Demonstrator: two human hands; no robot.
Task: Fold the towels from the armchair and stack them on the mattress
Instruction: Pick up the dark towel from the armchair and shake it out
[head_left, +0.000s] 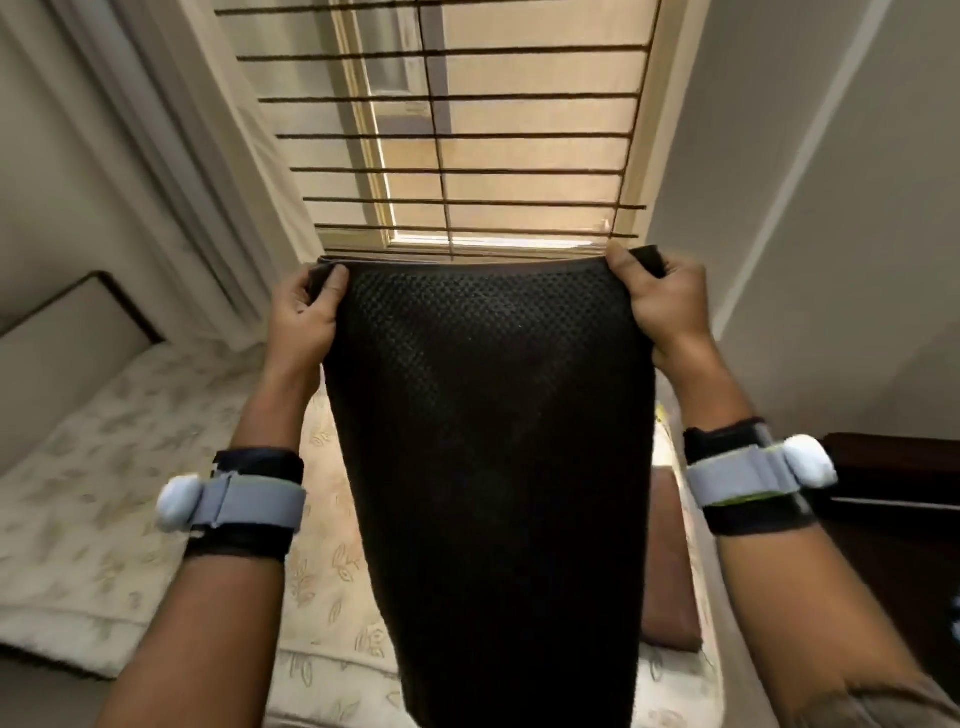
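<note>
Now we hold the dark towel (488, 415) up over the mattress (78, 493), left hand (306, 317) & right hand (660, 306) each w/ grip pinched on a top corner; best to level the top edge before halving.

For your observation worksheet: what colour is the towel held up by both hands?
The towel is black with a dotted weave; head view.

A window (452, 130) with horizontal bars is filling the upper centre, admitting warm daylight. A pale curtain (171, 130) is hanging at upper left. A plain wall (831, 208) is rising at upper right. Dark wooden furniture (893, 462) is standing at the right edge.
</note>
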